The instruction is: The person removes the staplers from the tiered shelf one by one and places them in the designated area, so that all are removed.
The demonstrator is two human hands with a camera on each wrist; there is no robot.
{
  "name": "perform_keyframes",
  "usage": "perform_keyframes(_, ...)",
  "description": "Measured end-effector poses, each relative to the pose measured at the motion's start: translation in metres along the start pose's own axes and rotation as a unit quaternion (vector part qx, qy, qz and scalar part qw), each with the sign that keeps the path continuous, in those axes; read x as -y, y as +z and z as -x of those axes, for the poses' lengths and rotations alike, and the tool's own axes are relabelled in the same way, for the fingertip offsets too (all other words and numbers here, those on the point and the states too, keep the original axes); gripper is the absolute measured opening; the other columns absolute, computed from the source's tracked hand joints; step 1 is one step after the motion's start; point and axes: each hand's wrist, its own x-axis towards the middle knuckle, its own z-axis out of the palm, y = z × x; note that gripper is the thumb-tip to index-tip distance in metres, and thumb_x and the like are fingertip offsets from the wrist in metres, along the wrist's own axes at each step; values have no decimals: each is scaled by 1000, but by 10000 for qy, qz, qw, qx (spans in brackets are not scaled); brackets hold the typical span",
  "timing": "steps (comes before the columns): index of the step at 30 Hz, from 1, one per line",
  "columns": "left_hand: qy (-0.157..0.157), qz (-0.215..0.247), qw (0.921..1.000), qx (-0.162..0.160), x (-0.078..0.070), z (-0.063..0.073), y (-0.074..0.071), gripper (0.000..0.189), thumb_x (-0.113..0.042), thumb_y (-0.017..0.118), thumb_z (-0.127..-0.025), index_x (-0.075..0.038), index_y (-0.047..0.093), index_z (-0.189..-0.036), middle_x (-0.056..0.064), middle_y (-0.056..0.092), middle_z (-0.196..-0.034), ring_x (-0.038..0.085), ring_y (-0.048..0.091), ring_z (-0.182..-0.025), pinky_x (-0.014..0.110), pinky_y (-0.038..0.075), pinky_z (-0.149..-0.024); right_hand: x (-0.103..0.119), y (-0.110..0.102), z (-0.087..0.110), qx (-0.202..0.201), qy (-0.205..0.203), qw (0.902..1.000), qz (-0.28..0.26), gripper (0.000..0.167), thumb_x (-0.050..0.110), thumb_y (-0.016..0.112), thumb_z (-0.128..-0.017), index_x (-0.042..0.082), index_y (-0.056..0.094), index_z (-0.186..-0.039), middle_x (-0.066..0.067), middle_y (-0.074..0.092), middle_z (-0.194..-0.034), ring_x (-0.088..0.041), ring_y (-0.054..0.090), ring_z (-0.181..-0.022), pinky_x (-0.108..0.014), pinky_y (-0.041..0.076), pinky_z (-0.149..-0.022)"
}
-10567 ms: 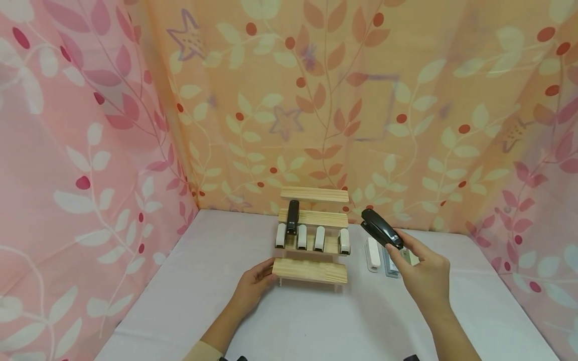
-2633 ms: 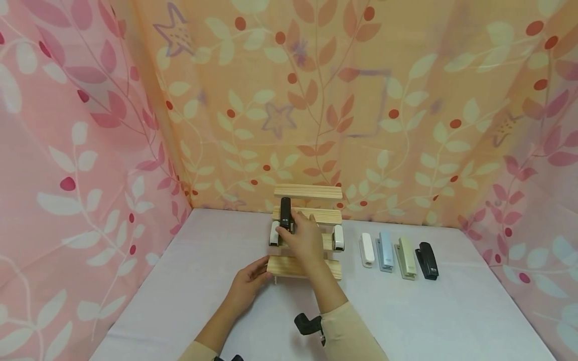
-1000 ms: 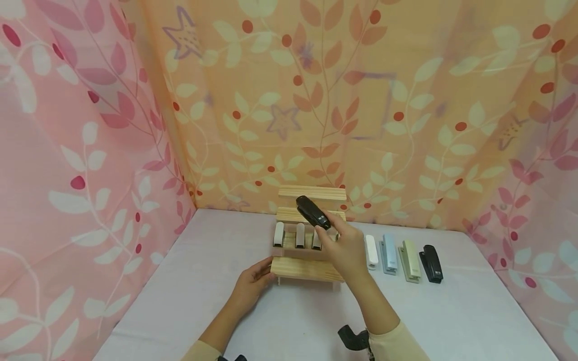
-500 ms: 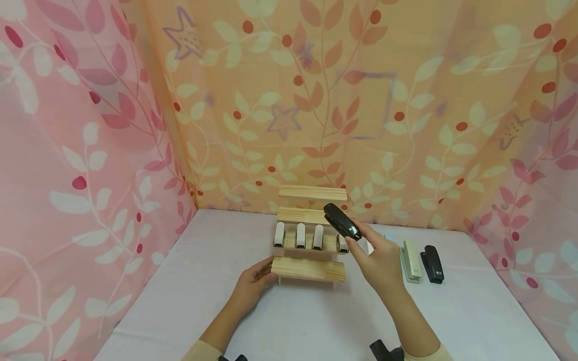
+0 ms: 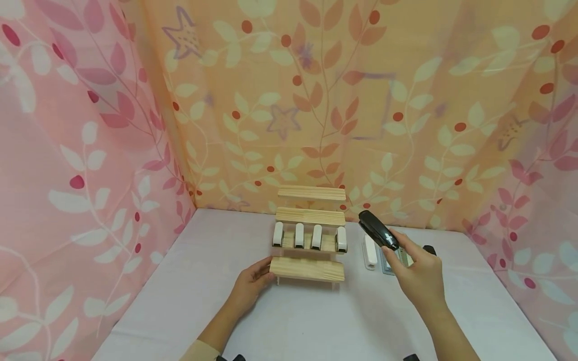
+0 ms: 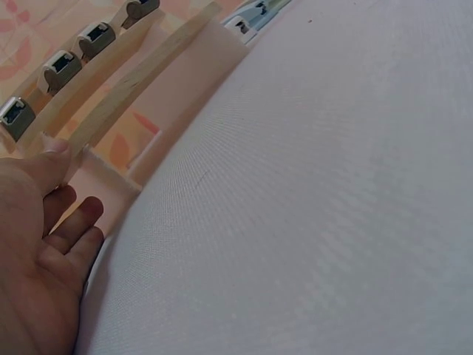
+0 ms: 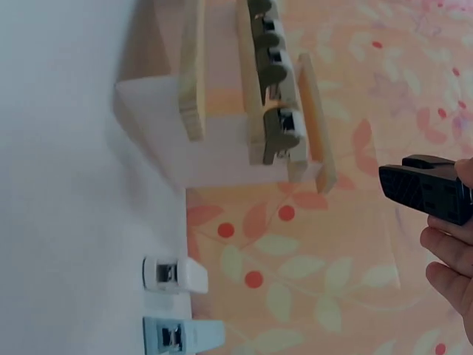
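Note:
My right hand (image 5: 422,281) holds a black stapler (image 5: 378,230) between thumb and fingers, raised in the air right of the rack. The right wrist view shows the same stapler (image 7: 423,185) pointing towards the rack. My left hand (image 5: 249,287) grips the left end of the lowest shelf of a stepped wooden rack (image 5: 308,268); in the left wrist view the thumb lies against the shelf edge, fingers curled below. Several white staplers (image 5: 340,239) stand in a row on the rack's second shelf from the bottom.
Right of the rack a white stapler (image 5: 370,252) and a light blue stapler (image 5: 386,264) stand on the white-covered table (image 5: 316,321). Behind my right hand, a green stapler (image 5: 409,259) and another black stapler (image 5: 429,249) are mostly hidden. Patterned curtains (image 5: 253,140) enclose the table.
Earlier my right hand set one black stapler down at the right end of the table row. It then took the other off the rack and carried it right. My left hand kept its hold.

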Motion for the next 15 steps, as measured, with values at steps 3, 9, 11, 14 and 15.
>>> perform_keyframes(3,21,-23,10000,20,0,0,-1,57,-27,71,-98,-12,53,-150,10,61,-143,25,61,-130,22,53,-101,-9,-3,3,-74,126,9999,16,54,-2,88,-76,6,72,-128,-21,74,-113,20,53,-110,3,40,-75)
perform_keyframes(9,-77,64,9999,-6,1,0,0,58,-27,73,-96,-10,54,-148,12,64,-140,25,62,-128,22,52,-103,-21,-10,4,-94,288,9994,190,54,-1,88,-77,5,72,-128,-22,75,-112,21,50,-90,-1,38,-65)
perform_keyframes(11,-90,123,9999,-20,1,0,0,58,-26,73,-95,-10,54,-148,12,64,-139,25,62,-128,23,52,-103,-24,-14,3,-81,385,9990,205,53,-1,88,-77,4,72,-127,-23,75,-111,15,48,-78,-5,36,-53)
perform_keyframes(14,-59,158,9999,-8,1,0,1,57,-25,73,-96,-9,54,-148,13,64,-140,26,62,-128,24,52,-104,-31,-20,3,-94,645,9976,239,53,0,88,-77,4,72,-127,-24,75,-109,18,49,-74,-4,39,-49)
perform_keyframes(15,-50,167,9998,-5,1,0,1,57,-24,73,-96,-9,54,-148,13,64,-140,27,62,-128,24,52,-104,-33,-22,2,-111,729,9969,267,52,0,88,-78,4,72,-127,-25,75,-109,22,48,-75,-1,40,-51)
